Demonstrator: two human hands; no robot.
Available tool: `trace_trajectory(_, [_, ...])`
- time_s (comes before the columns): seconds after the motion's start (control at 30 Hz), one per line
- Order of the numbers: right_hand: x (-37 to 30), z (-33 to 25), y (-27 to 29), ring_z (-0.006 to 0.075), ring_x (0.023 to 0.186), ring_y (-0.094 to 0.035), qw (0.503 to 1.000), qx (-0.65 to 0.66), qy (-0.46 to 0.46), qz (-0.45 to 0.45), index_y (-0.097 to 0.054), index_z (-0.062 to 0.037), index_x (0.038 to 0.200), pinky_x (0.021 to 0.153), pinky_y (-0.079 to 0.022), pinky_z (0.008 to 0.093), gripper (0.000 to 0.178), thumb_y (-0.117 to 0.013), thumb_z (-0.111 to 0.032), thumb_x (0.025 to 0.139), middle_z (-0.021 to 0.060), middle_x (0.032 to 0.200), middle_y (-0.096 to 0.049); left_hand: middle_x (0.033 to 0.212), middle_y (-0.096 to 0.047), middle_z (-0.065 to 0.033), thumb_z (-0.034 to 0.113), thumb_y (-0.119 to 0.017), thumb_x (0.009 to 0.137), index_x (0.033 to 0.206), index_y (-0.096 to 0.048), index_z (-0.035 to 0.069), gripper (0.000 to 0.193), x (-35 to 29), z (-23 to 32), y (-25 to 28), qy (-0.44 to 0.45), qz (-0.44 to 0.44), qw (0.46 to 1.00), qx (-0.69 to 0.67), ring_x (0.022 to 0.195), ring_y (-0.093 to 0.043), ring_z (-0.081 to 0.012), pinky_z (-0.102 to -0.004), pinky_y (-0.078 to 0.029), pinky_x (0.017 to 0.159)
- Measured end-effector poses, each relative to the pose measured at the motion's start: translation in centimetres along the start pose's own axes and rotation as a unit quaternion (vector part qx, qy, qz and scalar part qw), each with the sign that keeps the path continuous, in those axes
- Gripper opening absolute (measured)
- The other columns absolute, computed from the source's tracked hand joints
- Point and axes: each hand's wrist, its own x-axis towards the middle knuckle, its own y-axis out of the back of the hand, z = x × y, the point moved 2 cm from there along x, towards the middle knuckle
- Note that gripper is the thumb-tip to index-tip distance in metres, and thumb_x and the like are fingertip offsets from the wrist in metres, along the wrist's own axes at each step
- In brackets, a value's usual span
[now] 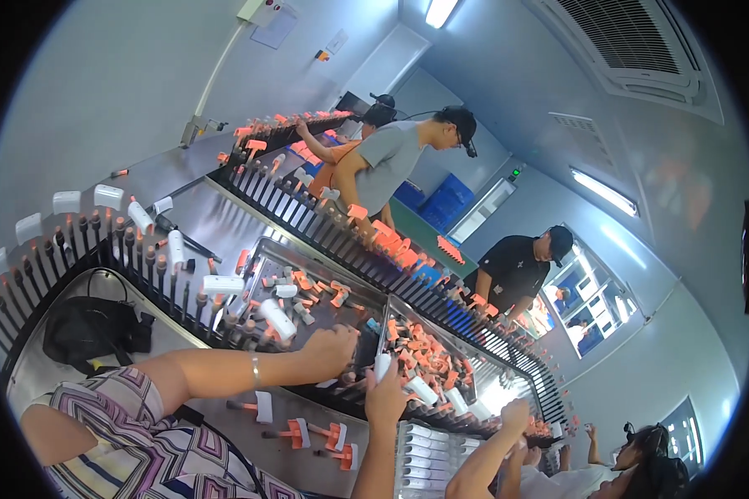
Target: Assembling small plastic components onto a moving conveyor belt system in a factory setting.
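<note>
My left hand (331,349), with a band at the wrist, reaches over the near edge of a metal tray (262,244). Its fingers are curled closed, and what they hold, if anything, is hidden. A small white plastic piece (382,366) stands upright between the fingers of my right hand (384,397), beside the tray divider. Close to my left hand lies a white plastic sleeve (277,318). Small coral and white plastic parts (308,287) are scattered in that tray. A second tray right of it holds a heap of coral parts (429,353).
A curved conveyor carries rows of black upright holders (162,270). Loose coral-and-white pieces (295,432) lie on the near metal table, beside stacked clear trays (424,457). A black bag (91,328) sits left. Another person's hand (514,416) is at right; co-workers (383,166) stand across the line.
</note>
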Motion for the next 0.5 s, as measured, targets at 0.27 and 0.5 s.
trace_trajectory(0.27, [4.3, 4.5, 11.0, 0.0395, 0.108, -0.058, 0.937, 0.040, -0.044, 0.343, -0.053, 0.0023, 0.127, 0.091, -0.042, 0.0460, 0.049, -0.066, -0.021, 0.085, 0.0215, 0.120, -0.061, 0.097, -0.059, -0.0160, 0.029, -0.076, 0.074, 0.125, -0.051, 0.007, 0.061, -2.1, -5.4, 2.4, 0.005, -0.075, 0.996, 0.048, 0.071, -0.066, -0.0300, -0.0392, -0.052, 0.055])
trace_trajectory(0.5, [0.5, 8.5, -3.7, 0.0360, 0.125, -0.044, 0.987, -0.126, -0.088, 0.045, -0.052, -0.0047, 0.119, 0.093, -0.038, 0.0589, 0.070, -0.076, -0.051, 0.072, 0.0135, 0.127, -0.053, 0.127, -0.050, -0.0251, 0.036, -0.073, 0.076, 0.134, -0.047, 0.005, 0.071, -4.7, -6.4, 5.7, -0.008, 0.014, 0.991, 0.136, 0.118, -0.049, -0.0342, -0.0495, -0.038, 0.098])
